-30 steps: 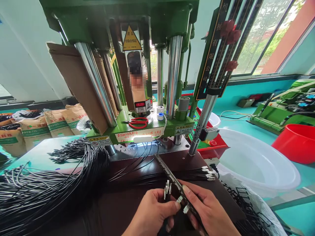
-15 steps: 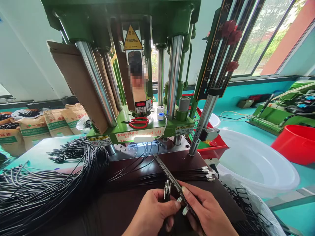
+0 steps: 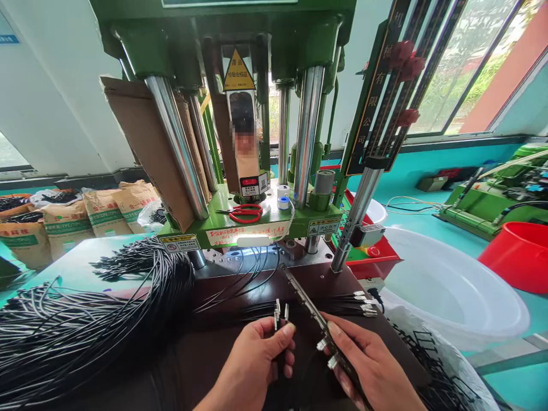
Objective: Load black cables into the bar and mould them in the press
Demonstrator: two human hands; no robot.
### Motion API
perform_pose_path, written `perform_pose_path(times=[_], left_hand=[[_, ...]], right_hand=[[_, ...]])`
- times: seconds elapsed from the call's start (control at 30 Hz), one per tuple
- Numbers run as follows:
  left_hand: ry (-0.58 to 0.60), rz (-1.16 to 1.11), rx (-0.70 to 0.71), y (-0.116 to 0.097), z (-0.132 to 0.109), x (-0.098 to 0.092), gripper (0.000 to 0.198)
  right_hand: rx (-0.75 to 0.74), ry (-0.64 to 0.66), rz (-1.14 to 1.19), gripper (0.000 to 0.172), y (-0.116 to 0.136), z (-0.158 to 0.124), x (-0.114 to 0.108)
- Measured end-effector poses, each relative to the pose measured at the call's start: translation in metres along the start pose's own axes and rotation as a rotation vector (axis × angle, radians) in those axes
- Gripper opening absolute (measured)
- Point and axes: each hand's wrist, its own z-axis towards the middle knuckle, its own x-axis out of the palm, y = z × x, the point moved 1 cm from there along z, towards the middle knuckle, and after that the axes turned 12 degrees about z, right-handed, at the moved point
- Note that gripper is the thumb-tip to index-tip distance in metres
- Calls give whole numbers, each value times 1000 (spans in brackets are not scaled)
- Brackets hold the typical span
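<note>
My left hand is closed around several black cables whose silvery metal connectors stick up past the thumb. My right hand grips a long, narrow dark metal bar slanting up toward the press. Two silvery connectors project from the bar's left edge near my right fingers. A gap separates the left hand's connectors from the bar. Behind the bar, more black cables with silver connector ends lie across the dark brown tabletop.
A green press stands ahead, with red-handled scissors on its ledge. Black cables are heaped at left. To the right are a white tub, a red bucket and a bag of black scraps.
My left hand has drawn back leftward from the bar with its cables, so a gap now shows between them. My right hand still holds the bar. The view has shifted slightly.
</note>
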Motion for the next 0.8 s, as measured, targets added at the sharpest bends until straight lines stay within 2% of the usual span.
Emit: perform_pose_path(times=[0.17,0.5,0.8], left_hand=[[38,39,-35,2,1,2,43],[34,176,-82,3,2,9,36],[21,185,-60,-1,1,13,38]], right_hand=[[11,28,-37,62,-4,2,2],[25,59,-77,62,-6,3,0],[-27,106,-154,62,-5,2,2]])
